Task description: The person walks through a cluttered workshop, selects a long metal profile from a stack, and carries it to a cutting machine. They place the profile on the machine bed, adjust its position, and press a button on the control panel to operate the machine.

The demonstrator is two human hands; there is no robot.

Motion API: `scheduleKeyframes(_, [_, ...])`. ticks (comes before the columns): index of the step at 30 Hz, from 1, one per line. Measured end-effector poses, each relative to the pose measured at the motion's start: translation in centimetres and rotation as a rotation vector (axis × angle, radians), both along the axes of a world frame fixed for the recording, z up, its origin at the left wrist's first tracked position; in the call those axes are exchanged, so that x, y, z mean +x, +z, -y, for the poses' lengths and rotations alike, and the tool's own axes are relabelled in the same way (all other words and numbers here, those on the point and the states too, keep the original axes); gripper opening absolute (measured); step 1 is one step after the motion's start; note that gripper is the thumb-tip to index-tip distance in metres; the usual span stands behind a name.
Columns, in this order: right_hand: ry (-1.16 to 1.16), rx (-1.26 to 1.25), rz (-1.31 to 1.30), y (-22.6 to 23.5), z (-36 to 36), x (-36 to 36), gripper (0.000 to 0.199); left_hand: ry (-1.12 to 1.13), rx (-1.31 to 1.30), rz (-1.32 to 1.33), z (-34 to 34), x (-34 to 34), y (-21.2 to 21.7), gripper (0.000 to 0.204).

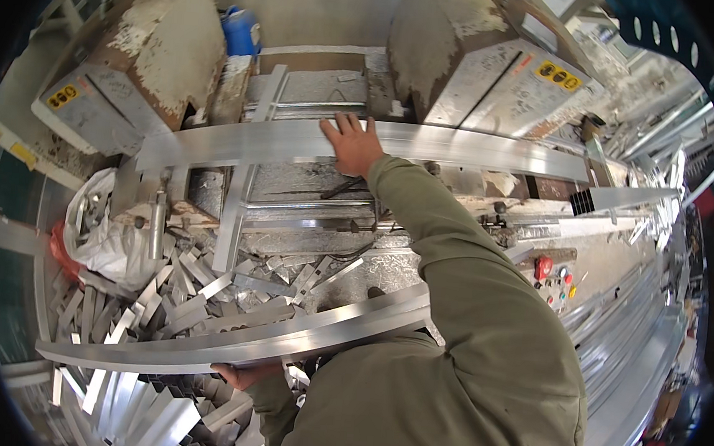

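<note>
A long silver aluminium profile (196, 349) crosses in front of my body, running from the lower left to my waist. My left hand (246, 374) grips it from its near side, the fingers partly hidden under it. Farther off, a wide flat aluminium profile (472, 148) lies across the bed of a machine, under both machine housings' front edges. My right hand (353, 145) reaches out and rests on this profile near its middle, fingers spread over its far edge. My right arm hides part of the bench below.
Two worn machine housings (157, 48) (487, 61) stand at the back. Aluminium offcuts (175, 301) pile up at the left, beside a white sack (108, 241). A control panel with a red button (544, 267) sits at right, near stacked long profiles (631, 362). A blue container (240, 31) stands behind.
</note>
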State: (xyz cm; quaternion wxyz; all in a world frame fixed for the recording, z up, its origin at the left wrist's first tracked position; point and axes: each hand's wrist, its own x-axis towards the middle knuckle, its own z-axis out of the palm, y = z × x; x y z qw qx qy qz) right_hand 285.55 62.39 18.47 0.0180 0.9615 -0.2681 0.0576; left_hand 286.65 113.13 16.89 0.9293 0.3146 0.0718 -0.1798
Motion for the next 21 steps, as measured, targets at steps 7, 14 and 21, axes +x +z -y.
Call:
scheduleKeyframes(7, [-0.05, 0.075, -0.026, 3.6, -3.4, -2.2, 0.102, -0.02, 0.006, -0.124, -1.0, 1.6, -2.1, 0.068])
scheduleKeyframes(14, [-0.018, 0.141, 0.433, 11.5, -11.2, -22.1, 0.057, 0.056, 0.24, -0.251, -0.8, 6.2, 2.4, 0.08])
scheduleKeyframes(21, [-1.185, 0.236, 0.62, 5.7, -16.4, -55.1, 0.029, 0.239, 0.418, -0.069, -5.2, 16.0, 5.1, 0.081])
